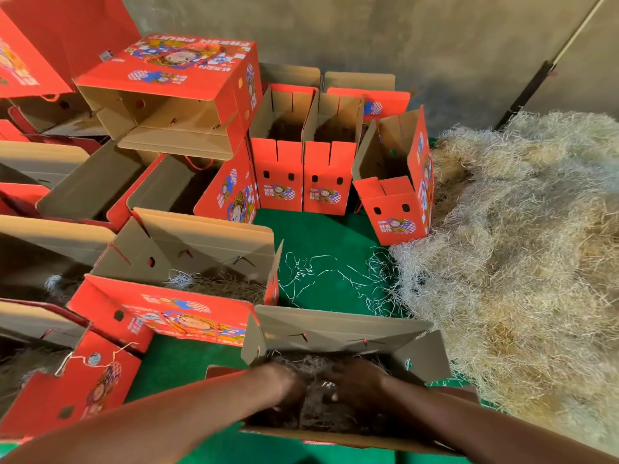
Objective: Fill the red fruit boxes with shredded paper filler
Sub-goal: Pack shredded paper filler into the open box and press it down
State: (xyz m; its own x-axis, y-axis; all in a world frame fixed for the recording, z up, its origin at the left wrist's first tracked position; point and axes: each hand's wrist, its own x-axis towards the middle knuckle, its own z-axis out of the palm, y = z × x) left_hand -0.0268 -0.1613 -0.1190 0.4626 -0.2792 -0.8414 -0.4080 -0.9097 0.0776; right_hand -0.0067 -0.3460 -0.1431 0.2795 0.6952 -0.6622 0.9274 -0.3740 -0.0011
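An open red fruit box (338, 329) stands right in front of me on the green mat, with shredded paper filler (318, 366) inside. Both hands reach down into it. My left hand (284, 380) and my right hand (355, 380) lie palm-down on the filler, side by side; the fingers are dark and partly buried, so their grip is unclear. A big pile of pale shredded paper (522, 249) fills the right side.
Another red box (160, 306) with some filler sits to the left. Several open boxes (328, 175) stand at the back and one lies stacked on its side (187, 72). Loose strands (321, 272) lie on the green mat (328, 229). A concrete wall rises behind.
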